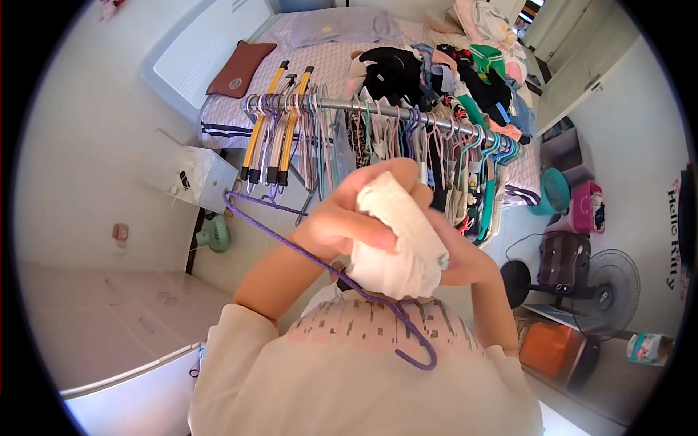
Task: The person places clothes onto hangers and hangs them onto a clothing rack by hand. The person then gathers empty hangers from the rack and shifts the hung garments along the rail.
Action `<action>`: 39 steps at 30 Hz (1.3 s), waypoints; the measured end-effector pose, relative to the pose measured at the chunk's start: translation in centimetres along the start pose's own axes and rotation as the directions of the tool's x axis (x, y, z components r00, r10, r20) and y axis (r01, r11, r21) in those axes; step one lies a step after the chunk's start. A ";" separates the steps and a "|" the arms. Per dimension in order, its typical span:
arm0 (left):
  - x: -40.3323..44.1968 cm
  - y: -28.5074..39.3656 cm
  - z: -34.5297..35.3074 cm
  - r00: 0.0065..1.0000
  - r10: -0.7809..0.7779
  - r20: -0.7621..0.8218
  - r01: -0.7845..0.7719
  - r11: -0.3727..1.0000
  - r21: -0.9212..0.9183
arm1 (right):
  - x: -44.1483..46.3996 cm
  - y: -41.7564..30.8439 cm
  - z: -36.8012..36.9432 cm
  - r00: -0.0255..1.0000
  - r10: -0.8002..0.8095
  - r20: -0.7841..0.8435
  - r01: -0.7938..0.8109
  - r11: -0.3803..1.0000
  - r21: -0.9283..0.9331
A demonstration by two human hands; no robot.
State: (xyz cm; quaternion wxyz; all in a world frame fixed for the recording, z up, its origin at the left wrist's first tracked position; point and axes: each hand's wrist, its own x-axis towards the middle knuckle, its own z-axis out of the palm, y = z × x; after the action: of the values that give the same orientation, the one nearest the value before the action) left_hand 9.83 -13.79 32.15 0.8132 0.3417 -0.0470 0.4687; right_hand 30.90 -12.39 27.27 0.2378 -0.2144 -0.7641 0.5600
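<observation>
A bunched white garment (398,240), with a ribbed-looking upper edge, is held up in front of my chest. My left hand (345,214) is closed on its left side, with the thumb pressed across the cloth. On the far side, my right hand (443,243) grips the same garment, though the cloth hides most of its fingers. A purple hanger (291,243) slants across my left forearm, its hook lying low against my shirt (349,378). How the hanger is held up, I cannot tell.
Ahead stands a metal clothes rail (392,110) full of hangers and clothes. Behind it, piled clothes (396,76) and a brown cushion-like item (242,69) lie on the bed (291,43). To the right are a black fan (607,294), a pink basket (582,207) and a teal basket (554,190).
</observation>
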 end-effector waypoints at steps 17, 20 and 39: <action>-9.0 0.5 -5.3 0.910 -0.242 -0.337 0.413 0.443 0.796 | 2.9 -5.7 -1.0 0.847 -0.340 -0.409 0.237 0.930 -0.283; -9.1 -0.3 -3.4 0.851 -0.361 -0.381 0.476 0.225 0.850 | 5.2 -8.0 -1.2 0.745 -0.426 -0.514 0.321 0.904 -0.283; -13.7 -3.0 -4.6 0.676 -0.213 -0.705 0.294 0.956 -0.008 | -6.6 16.1 9.2 0.871 0.452 0.191 -0.484 0.732 0.480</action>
State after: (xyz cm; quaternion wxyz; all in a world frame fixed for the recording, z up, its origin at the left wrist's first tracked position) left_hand 3.48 -21.99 21.73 0.8078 0.1850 0.3366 0.4471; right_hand 31.57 -18.72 8.61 0.1140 -0.3114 -0.5149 0.7905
